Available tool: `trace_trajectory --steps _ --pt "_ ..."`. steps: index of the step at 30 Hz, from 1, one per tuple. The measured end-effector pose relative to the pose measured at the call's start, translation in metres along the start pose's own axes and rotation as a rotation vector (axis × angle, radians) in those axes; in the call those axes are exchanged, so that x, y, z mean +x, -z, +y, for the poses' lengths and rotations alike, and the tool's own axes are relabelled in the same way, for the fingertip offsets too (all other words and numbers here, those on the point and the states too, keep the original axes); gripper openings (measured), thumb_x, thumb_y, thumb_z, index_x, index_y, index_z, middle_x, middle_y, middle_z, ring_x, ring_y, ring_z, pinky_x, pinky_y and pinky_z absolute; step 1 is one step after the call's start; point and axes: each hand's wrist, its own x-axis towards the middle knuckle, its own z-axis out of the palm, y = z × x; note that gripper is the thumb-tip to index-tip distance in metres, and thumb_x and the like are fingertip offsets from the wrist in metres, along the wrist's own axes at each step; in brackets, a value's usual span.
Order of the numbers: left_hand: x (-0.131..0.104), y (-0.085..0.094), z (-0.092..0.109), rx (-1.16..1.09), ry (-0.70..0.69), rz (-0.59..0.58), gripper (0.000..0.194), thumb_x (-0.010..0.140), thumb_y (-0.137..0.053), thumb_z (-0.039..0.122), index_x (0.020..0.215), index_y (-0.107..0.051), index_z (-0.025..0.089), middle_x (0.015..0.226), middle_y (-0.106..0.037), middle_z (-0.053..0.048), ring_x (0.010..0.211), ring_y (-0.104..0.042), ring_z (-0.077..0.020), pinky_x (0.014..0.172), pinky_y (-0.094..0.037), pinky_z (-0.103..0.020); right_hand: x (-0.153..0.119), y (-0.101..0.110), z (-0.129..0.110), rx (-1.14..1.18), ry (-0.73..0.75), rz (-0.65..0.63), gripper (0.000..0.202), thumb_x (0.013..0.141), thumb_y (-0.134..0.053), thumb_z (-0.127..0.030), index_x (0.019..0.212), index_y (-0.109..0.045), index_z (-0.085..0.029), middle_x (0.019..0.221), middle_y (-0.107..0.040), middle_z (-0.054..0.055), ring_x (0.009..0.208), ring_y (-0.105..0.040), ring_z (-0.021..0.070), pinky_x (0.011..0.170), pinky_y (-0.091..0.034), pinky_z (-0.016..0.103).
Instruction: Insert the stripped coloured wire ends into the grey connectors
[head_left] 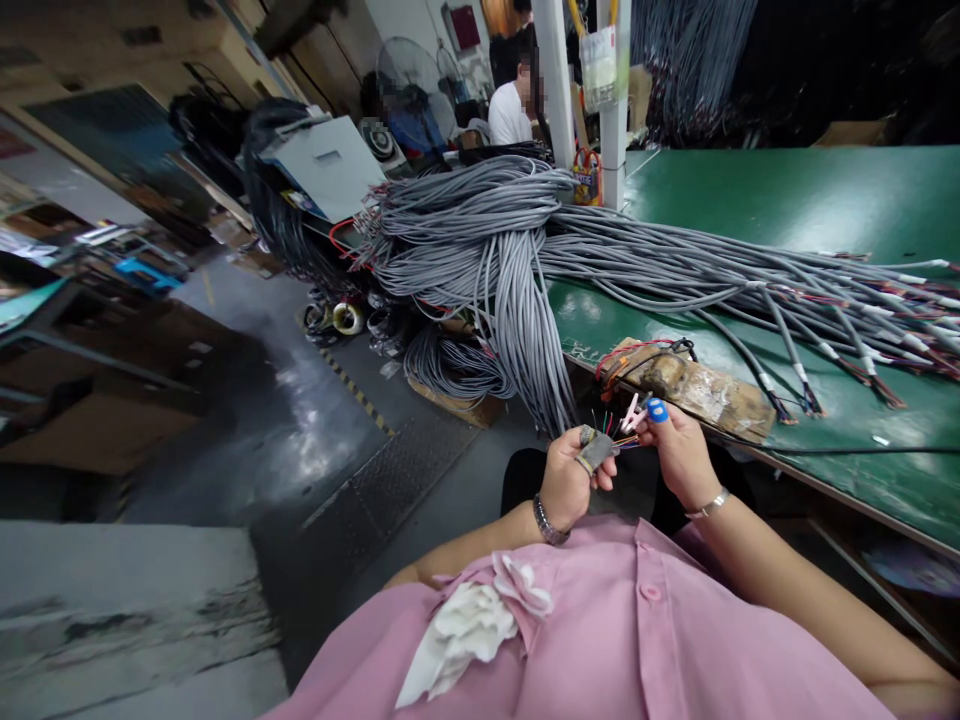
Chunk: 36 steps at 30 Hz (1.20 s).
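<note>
While the left hand (570,475) curls shut around the base of some thin coloured wires (627,442), its fingers sheathed in grey finger cots (596,453), the right hand (684,455) faces it in a pinching pose, a blue thumb cover (657,410) beside a pale pink piece (634,412). Whether that thumb grips the piece or the wires behind it, I cannot tell at this size. The coloured wires fan out between the two hands, just off the near edge of the green bench (810,200), close to its near left corner.

Grey cables (465,215) lie heaped across the bench's left end, with one thick hank hanging over that corner; others run toward the right edge, their stripped ends spread out. A wooden board (720,393) sits along the near edge.

If the left fingers slackened, the fine wires could splay and get mixed up; too hard a tug might kink or break one. The hank's own weight could drag more cable over the corner. A loose end near the board could catch on the right wrist's bracelet (709,503).
</note>
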Motion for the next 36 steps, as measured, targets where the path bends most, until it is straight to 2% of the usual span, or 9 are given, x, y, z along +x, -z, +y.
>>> trace_trajectory --steps 2,6,10,14,20,23,26,30,36 --pt "0.002 0.0 -0.002 0.015 0.003 0.0 0.027 0.081 -0.06 0.038 0.068 -0.056 0.015 0.056 -0.06 0.001 0.038 -0.05 -0.0058 0.037 -0.028 -0.018 0.001 -0.002 0.003 -0.002 0.008 -0.009 0.043 0.081 -0.055 -0.059 0.072 -0.065 -0.019 0.064 -0.06 0.002 0.055 -0.048 0.012 0.053 -0.039 0.025" --pt "0.004 0.0 -0.006 0.016 0.039 -0.017 0.025 0.078 -0.062 0.037 0.068 -0.056 0.015 0.055 -0.06 0.001 0.038 -0.05 -0.0061 0.036 -0.03 -0.017 0.006 -0.009 0.001 0.285 -0.197 -0.127 0.047 0.076 -0.057 -0.065 0.077 -0.067 -0.019 0.068 -0.061 0.003 0.058 -0.052 0.0135 0.054 -0.042 0.026" --pt "0.006 -0.001 -0.01 0.014 0.063 -0.046 0.027 0.077 -0.065 0.038 0.067 -0.056 0.015 0.053 -0.058 0.002 0.037 -0.049 -0.0062 0.036 -0.033 -0.018 0.008 -0.015 -0.004 0.409 -0.238 -0.066 0.041 0.07 -0.069 -0.059 0.068 -0.064 -0.018 0.062 -0.059 0.001 0.054 -0.05 0.012 0.051 -0.04 0.025" --pt "0.006 -0.002 -0.01 0.014 0.069 -0.048 0.027 0.076 -0.065 0.038 0.066 -0.055 0.015 0.053 -0.059 0.001 0.036 -0.048 -0.0064 0.035 -0.032 -0.018 0.007 -0.016 -0.005 0.436 -0.266 -0.086 0.043 0.071 -0.066 -0.061 0.068 -0.063 -0.018 0.062 -0.06 0.001 0.054 -0.05 0.0124 0.051 -0.039 0.025" --pt "0.0 0.004 -0.009 -0.022 0.086 -0.041 0.028 0.076 -0.064 0.039 0.065 -0.055 0.015 0.053 -0.059 0.001 0.035 -0.047 -0.0058 0.035 -0.029 -0.018 -0.001 0.0 -0.002 0.492 -0.366 -0.308 0.053 0.076 -0.051 -0.07 0.081 -0.066 -0.019 0.078 -0.065 0.004 0.064 -0.055 0.0142 0.061 -0.046 0.028" --pt "-0.004 0.007 -0.01 -0.026 0.117 -0.057 0.029 0.076 -0.064 0.04 0.064 -0.055 0.014 0.053 -0.059 0.0 0.036 -0.048 -0.006 0.036 -0.028 -0.018 -0.009 0.01 -0.006 0.456 -0.445 -0.475 0.043 0.074 -0.064 -0.059 0.092 -0.067 -0.02 0.095 -0.066 0.007 0.078 -0.059 0.0169 0.07 -0.048 0.03" --pt "-0.006 0.009 -0.012 0.004 0.136 -0.067 0.03 0.075 -0.064 0.04 0.063 -0.054 0.015 0.052 -0.058 0.0 0.036 -0.048 -0.0067 0.036 -0.029 -0.018 -0.016 0.014 -0.013 0.377 -0.452 -0.545 0.03 0.072 -0.074 -0.04 0.091 -0.068 -0.019 0.094 -0.067 0.006 0.078 -0.06 0.0161 0.07 -0.047 0.029" --pt "-0.009 0.009 -0.014 0.081 0.113 -0.106 0.031 0.078 -0.063 0.041 0.063 -0.055 0.014 0.054 -0.059 -0.001 0.038 -0.05 -0.0073 0.039 -0.033 -0.018 -0.021 0.012 -0.018 0.248 -0.45 -0.508 0.019 0.071 -0.076 -0.029 0.084 -0.068 -0.017 0.08 -0.066 0.003 0.068 -0.058 0.0124 0.064 -0.045 0.026" --pt "-0.012 0.007 -0.014 0.128 0.1 -0.128 0.032 0.079 -0.061 0.043 0.065 -0.056 0.014 0.056 -0.06 -0.001 0.04 -0.051 -0.0076 0.041 -0.035 -0.018 -0.026 0.007 -0.015 0.029 -0.318 -0.352 0.018 0.07 -0.077 -0.031 0.075 -0.066 -0.017 0.071 -0.064 0.0 0.063 -0.055 0.0111 0.06 -0.042 0.025"
